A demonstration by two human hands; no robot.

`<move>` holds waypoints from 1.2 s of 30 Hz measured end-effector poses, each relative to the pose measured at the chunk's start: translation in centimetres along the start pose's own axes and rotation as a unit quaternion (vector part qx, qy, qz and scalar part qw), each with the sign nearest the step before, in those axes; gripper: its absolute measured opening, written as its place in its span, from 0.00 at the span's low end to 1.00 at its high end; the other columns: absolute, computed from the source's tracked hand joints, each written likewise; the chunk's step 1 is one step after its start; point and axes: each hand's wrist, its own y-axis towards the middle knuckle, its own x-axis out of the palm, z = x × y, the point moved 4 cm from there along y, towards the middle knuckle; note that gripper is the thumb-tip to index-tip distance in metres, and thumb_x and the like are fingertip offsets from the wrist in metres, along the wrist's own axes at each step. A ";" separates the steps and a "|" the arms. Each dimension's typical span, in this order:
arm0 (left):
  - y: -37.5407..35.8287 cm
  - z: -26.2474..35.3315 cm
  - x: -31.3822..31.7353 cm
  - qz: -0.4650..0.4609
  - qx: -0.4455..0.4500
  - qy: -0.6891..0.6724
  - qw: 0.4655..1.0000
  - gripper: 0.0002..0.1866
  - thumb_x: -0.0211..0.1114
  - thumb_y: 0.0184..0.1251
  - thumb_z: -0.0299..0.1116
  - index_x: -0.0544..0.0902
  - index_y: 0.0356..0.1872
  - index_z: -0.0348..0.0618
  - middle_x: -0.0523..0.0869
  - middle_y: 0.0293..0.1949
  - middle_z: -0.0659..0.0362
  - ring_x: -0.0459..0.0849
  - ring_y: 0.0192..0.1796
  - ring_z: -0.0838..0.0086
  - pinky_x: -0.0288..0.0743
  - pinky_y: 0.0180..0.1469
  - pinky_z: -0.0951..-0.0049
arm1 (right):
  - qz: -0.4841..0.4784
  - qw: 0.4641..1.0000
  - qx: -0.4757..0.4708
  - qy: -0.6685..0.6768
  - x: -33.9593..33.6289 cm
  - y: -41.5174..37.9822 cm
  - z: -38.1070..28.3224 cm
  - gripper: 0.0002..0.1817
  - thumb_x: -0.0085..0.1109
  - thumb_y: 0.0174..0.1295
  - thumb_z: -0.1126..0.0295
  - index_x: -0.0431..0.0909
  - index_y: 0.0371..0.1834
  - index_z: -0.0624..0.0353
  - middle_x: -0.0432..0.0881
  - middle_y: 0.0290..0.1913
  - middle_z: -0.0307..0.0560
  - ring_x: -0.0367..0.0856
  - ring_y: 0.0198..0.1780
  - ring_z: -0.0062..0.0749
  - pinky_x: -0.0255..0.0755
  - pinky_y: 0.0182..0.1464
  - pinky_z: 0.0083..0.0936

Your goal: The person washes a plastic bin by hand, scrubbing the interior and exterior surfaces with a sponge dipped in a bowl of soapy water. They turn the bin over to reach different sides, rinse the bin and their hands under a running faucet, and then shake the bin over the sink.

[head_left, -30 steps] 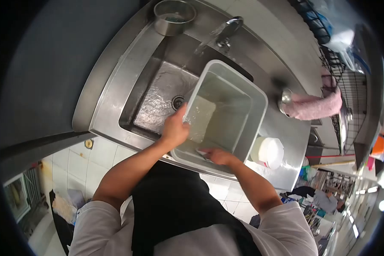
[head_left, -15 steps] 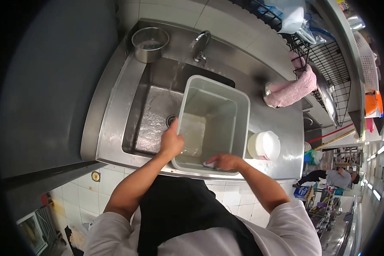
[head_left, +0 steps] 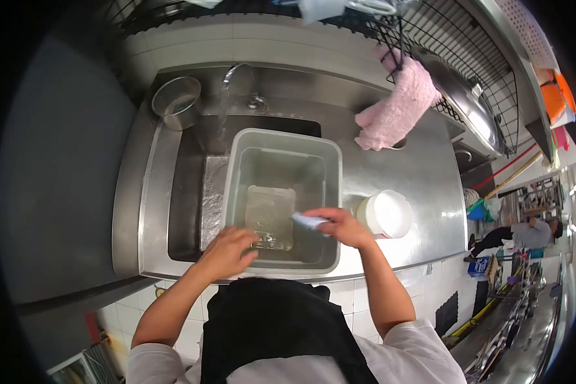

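Note:
A large grey plastic bin (head_left: 336, 192) rests at the sink's right side, partly over the basin, with a little liquid on its bottom. My right hand (head_left: 342, 227) is over the bin's right side, closed on a small blue-and-white cloth or sponge (head_left: 309, 221). Near the bin's front left corner is my left hand (head_left: 229, 253), fingers spread, with nothing in it. Water runs from the faucet (head_left: 240, 72) into the steel sink basin (head_left: 212, 192). A white round tub (head_left: 389, 214) stands on the counter to the right of the bin.
A steel pot (head_left: 176, 104) sits at the sink's back left corner. A pink towel (head_left: 403, 105) hangs from the wire rack (head_left: 454, 38) over the counter (head_left: 429, 185). Far right, another person (head_left: 525, 233) is in the background.
My right hand has lifted from the bin's front wall with the cloth. My left hand has let go of the left rim and opened near the front corner. The view has shifted.

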 end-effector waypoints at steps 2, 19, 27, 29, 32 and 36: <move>-1.0 0.7 0.9 -0.066 0.016 0.020 0.998 0.22 0.66 0.56 0.36 0.78 0.53 0.42 0.79 0.54 0.53 0.73 0.60 0.56 0.65 0.64 0.60 | 0.066 0.997 -0.013 0.036 -3.4 -2.9 -0.6 0.25 0.51 0.54 0.82 0.77 0.57 0.57 0.80 0.50 0.38 0.75 0.51 0.23 0.67 0.55 0.20; 0.8 0.4 0.1 -0.037 -0.049 0.191 0.980 0.03 0.59 0.52 0.28 0.78 0.29 0.43 0.83 0.25 0.51 0.83 0.29 0.54 0.76 0.32 0.55 | 0.331 0.936 0.022 -0.118 -14.6 -10.5 9.2 0.23 0.49 0.48 0.78 0.79 0.51 0.60 0.79 0.51 0.57 0.79 0.52 0.47 0.70 0.57 0.31; 3.0 2.0 -4.9 0.082 -0.164 0.057 0.981 0.08 0.67 0.56 0.34 0.79 0.26 0.40 0.79 0.20 0.47 0.79 0.27 0.49 0.71 0.29 0.58 | 0.326 0.926 0.027 -0.190 -14.2 -9.5 9.5 0.22 0.52 0.50 0.78 0.78 0.51 0.60 0.78 0.53 0.58 0.76 0.56 0.52 0.69 0.60 0.35; 3.9 3.9 -5.3 0.078 -0.177 0.072 0.978 0.08 0.67 0.56 0.33 0.79 0.27 0.40 0.78 0.20 0.46 0.78 0.27 0.48 0.70 0.29 0.57 | 0.332 0.920 0.007 -0.208 -14.2 -9.5 9.8 0.23 0.51 0.49 0.78 0.78 0.51 0.60 0.78 0.53 0.58 0.76 0.56 0.49 0.68 0.60 0.33; 4.3 5.5 -6.1 0.078 -0.209 0.066 0.973 0.09 0.67 0.57 0.32 0.77 0.27 0.39 0.78 0.20 0.45 0.77 0.26 0.46 0.69 0.29 0.56 | 0.344 0.918 -0.008 -0.196 -13.9 -9.4 9.4 0.23 0.50 0.48 0.78 0.78 0.52 0.61 0.78 0.53 0.58 0.76 0.56 0.47 0.68 0.60 0.32; 3.8 7.0 -7.4 0.105 -0.218 0.069 0.968 0.10 0.68 0.57 0.32 0.77 0.27 0.37 0.78 0.21 0.44 0.76 0.27 0.45 0.69 0.28 0.56 | 0.356 0.914 -0.012 -0.196 -13.6 -9.6 10.0 0.23 0.51 0.47 0.79 0.78 0.50 0.61 0.78 0.54 0.58 0.75 0.57 0.52 0.67 0.62 0.35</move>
